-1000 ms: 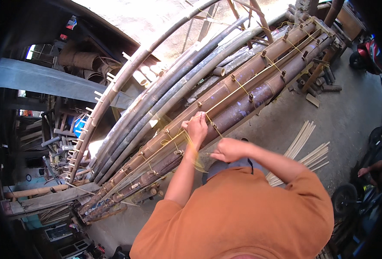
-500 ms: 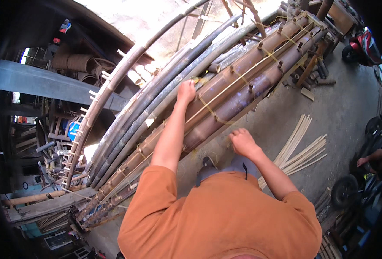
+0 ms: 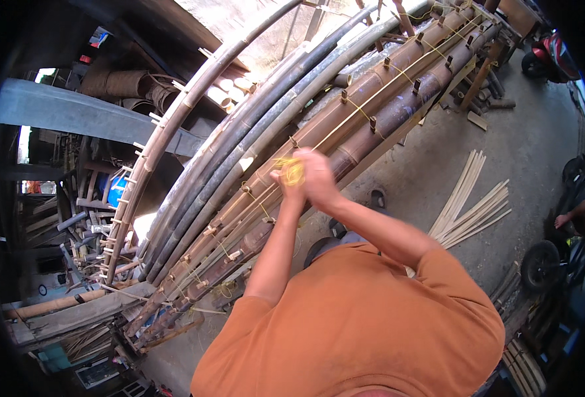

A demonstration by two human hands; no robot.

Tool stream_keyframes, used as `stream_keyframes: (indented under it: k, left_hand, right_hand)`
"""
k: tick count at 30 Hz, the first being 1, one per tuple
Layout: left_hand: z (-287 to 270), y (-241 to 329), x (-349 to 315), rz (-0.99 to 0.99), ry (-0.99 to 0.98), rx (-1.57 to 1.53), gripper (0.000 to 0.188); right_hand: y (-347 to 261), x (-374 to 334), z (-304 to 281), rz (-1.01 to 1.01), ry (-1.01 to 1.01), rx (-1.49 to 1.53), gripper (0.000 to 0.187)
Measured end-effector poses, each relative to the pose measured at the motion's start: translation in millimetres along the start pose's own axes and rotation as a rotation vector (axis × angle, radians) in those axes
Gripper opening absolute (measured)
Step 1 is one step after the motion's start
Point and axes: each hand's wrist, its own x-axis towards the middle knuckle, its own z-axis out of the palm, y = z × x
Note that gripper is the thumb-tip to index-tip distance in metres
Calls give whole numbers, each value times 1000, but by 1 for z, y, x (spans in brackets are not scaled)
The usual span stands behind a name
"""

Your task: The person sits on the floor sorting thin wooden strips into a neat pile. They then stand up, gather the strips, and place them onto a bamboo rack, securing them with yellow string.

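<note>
My left hand (image 3: 290,188) is closed around a loose bundle of yellow string (image 3: 292,173), held above the split bamboo poles. Right beside it, my right hand (image 3: 317,177) overlaps the left and is smeared by motion, so its fingers cannot be made out. Below both hands a brown bamboo pole (image 3: 337,126) runs diagonally, and a second, darker pole (image 3: 391,127) lies parallel on the near side. Short wooden pegs (image 3: 373,124) stick up from the poles, with yellow string strung around them and across.
Grey poles (image 3: 259,129) and a curved pole with pegs (image 3: 160,135) lie beyond. Pale bamboo strips (image 3: 471,212) are spread on the concrete floor at the right. A red motorbike (image 3: 557,56) stands far right, near a black wheel (image 3: 541,264). Another person's hand (image 3: 562,220) shows there.
My left hand has come back toward me with the yellow string. My right hand has moved up and left to meet it. The view has shifted slightly along the poles.
</note>
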Motion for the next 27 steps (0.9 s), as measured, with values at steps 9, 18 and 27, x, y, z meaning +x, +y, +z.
stream_keyframes:
  k: [9,18,27]
  left_hand:
    - [-12,-5,6,-66,-110,-227,34]
    - [-17,1,11,-128,-86,-172,36]
    - [-2,-56,136,-154,192,-409,24]
  right_hand:
    - [19,148,-16,127,-765,-1274,53]
    - [27,-29,-115,-288,-1095,-1271,42]
    - [37,-52,-88,-315,-955,-1294,36]
